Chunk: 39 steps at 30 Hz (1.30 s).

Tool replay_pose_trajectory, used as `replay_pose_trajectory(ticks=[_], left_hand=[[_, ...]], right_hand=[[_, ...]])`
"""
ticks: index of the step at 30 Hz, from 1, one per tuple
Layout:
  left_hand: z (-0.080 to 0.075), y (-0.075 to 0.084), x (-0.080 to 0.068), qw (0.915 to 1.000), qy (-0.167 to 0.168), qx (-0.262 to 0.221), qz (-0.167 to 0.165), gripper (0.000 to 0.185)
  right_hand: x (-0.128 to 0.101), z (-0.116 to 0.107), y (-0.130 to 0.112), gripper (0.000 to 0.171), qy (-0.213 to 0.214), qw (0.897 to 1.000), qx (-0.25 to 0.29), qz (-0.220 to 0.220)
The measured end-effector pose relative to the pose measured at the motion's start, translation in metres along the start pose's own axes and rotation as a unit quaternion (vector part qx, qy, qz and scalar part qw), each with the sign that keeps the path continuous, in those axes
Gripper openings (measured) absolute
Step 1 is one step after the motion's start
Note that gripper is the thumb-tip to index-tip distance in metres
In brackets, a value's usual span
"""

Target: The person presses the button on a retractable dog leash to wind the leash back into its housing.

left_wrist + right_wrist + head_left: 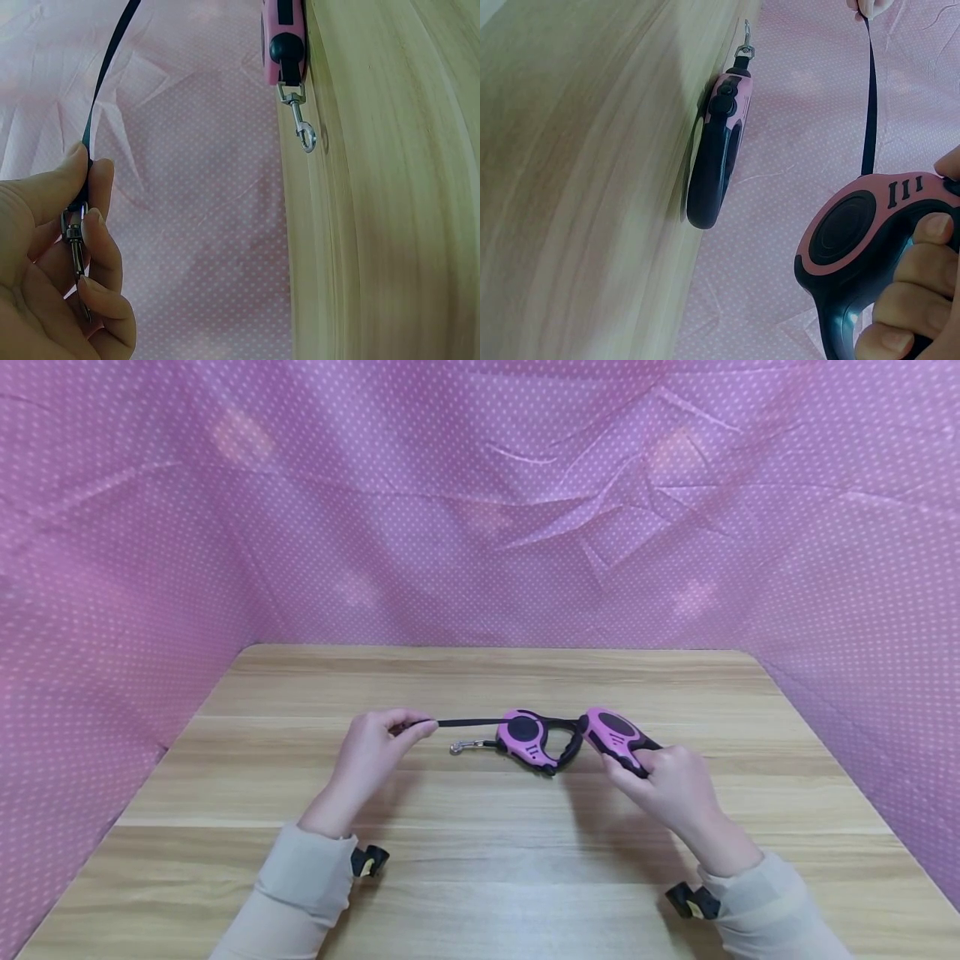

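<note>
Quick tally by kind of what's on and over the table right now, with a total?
Pink-and-black retractable leashes: 2, one lying on the table, one held in the right hand
Black leash straps pulled out: 1, its end pinched by the left hand
Metal clips: 2, one by the lying leash, one in the left hand
Total: 5

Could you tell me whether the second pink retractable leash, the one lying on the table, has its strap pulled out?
No, the leash on the table shows its metal clip sitting right at the housing, with no strap drawn out.
</note>
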State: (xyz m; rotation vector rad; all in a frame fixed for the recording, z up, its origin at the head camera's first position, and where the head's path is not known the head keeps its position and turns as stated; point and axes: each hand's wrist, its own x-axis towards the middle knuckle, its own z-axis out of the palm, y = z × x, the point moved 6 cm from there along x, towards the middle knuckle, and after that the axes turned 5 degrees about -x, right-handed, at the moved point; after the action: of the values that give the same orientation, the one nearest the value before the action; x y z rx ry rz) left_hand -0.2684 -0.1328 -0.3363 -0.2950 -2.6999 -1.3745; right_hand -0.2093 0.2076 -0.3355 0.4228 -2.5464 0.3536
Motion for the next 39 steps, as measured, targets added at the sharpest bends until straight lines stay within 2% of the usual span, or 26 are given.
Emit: replay_pose_trajectory(ticks=[15,29,39], left_hand=[[0.0013,-0.0030,0.0008,1.0000,0.003,-0.007,-0.004,0.026],[0.0045,-0.0044,0.0006,0.9999,0.003,-0.017,-0.002,0.024],[0.0057,-0.0054,0.0004,0.9996,0.002,-0.025,-0.011,0.025]], right_hand=[[-0.0005,0.0041,0.0015,0.040,-0.016,1.000,0.008,0.019],[-0.0011,0.0076,0.0013,0.040,-0.034,0.993,0.082,0.082],[0.0001,0.0098,-0.0003,0.041,-0.042,0.986,0.121,0.110]])
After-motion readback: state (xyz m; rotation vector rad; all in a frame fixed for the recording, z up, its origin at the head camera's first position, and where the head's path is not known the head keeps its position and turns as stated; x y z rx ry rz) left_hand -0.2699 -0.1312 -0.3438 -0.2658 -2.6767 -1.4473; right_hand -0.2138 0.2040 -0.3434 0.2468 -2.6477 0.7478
